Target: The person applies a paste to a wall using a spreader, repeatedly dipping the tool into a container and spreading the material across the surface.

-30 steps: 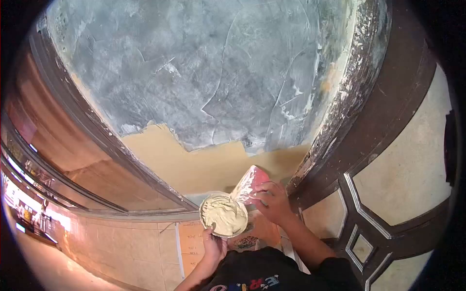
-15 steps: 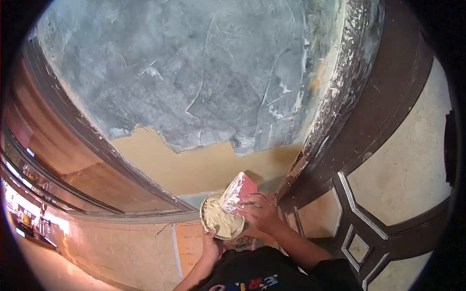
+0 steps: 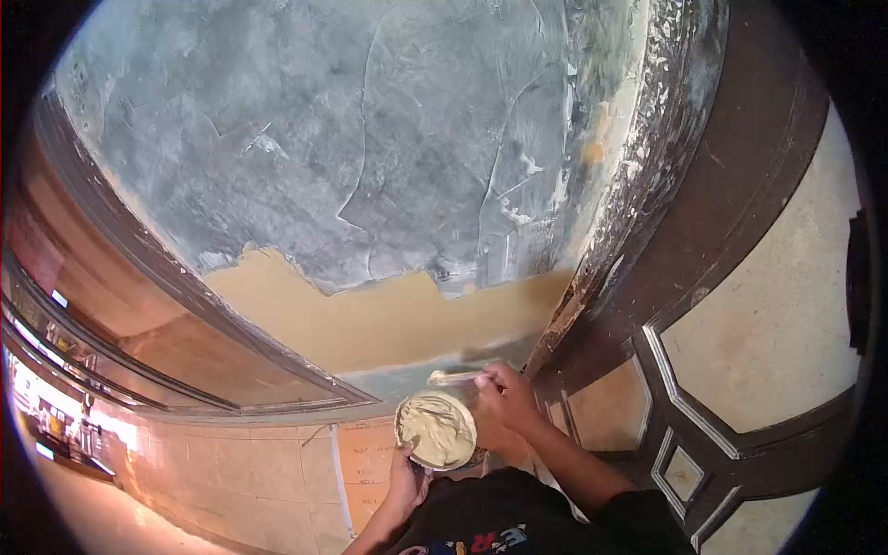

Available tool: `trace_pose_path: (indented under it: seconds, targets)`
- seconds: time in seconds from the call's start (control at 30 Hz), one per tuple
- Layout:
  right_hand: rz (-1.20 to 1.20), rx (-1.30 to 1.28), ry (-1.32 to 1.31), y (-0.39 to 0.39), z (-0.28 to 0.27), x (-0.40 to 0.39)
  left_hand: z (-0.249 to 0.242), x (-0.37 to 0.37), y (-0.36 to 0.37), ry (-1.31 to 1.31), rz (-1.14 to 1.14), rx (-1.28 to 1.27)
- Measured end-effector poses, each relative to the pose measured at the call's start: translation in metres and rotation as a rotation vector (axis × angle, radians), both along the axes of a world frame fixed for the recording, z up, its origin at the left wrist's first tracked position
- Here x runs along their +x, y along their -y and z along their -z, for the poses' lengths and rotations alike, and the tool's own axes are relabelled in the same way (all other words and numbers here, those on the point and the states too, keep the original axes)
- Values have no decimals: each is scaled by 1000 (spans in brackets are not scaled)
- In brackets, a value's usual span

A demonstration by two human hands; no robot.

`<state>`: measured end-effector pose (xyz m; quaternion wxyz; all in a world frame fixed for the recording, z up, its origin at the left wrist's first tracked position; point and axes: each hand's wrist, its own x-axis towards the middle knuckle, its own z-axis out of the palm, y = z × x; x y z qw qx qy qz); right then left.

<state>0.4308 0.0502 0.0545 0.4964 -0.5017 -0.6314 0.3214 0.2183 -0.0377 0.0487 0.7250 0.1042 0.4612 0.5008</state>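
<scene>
A round tub (image 3: 400,433) of cream-coloured putty (image 3: 442,427) rests in my left hand (image 3: 404,476), my thumb over its rim. Above and right of the tub, my right hand (image 3: 511,400) grips a putty spreader (image 3: 462,378) near its right end. The spreader is seen almost edge-on, with a dab of putty on its left tip. It is apart from both the tub and the wall. Some fingers of each hand are hidden from me.
Ahead stands a wall with grey, patchy coating (image 3: 277,157) above a smooth beige band (image 3: 370,324). A worn dark frame (image 3: 638,213) and panelled door (image 3: 768,305) are on the right. Wood-framed glass (image 3: 148,277) stands left; floor tiles (image 3: 250,462) lie below.
My right hand has lifted the spreader out of the putty and turned it from its broad pink face to nearly edge-on. The tub has shifted slightly right and the view has moved a little.
</scene>
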Motion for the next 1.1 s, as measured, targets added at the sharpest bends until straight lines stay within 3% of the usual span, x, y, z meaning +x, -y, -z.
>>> trace_pose_path:
  seconds: [0.03, 0.07, 0.1, 0.17, 0.2, 0.27, 0.33, 0.47, 0.57, 0.63, 0.67, 0.73, 0.83, 0.9, 0.97, 1.03, 1.1]
  targets:
    - [21, -243, -73, -3, 15, 3, 1, -5, 2, -1, 2, -1]
    - [55, -193, -271, -8, 36, 4, 0, -8, 4, 2, -22, -16]
    - [58, -194, -272, -11, 56, 8, 1, -12, 7, 5, -45, -31]
    - [198, -588, -690, -12, 87, 19, 14, -22, 11, -11, -96, -39]
    - [252, -663, -780, -10, 94, 21, 14, -26, 13, -6, -98, -23]
    - [306, -697, -782, -1, 148, 22, 22, -41, 17, -1, -103, -10]
    - [367, -782, -713, 5, 160, 13, 20, -45, 18, -13, -133, -7]
    - [322, -791, -878, 1, 177, -4, 12, -52, 25, -49, -176, -29]
    - [355, -613, -674, -29, 192, -13, 15, -61, 28, -43, -175, -10]
    - [370, -414, -428, -54, 152, -20, 11, -65, 30, -76, -178, -44]
    - [373, -415, -432, -69, 148, -13, 8, -67, 30, -69, -157, -27]
    - [520, -399, 135, -89, 153, 1, 5, -66, 27, -85, -160, -29]
    - [726, -518, 61, -72, 175, 2, 11, -74, 28, -97, -160, -48]
    - [792, -620, 64, -56, 234, -5, 12, -74, 27, -31, -195, -46]
    - [604, -650, -317, -45, 249, -16, 17, -74, 26, -102, -161, -48]
    - [592, -581, -447, -42, 206, -33, 17, -73, 23, -110, -150, -69]
    - [408, -436, -644, -54, 158, -43, 14, -73, 20, -88, -134, -66]
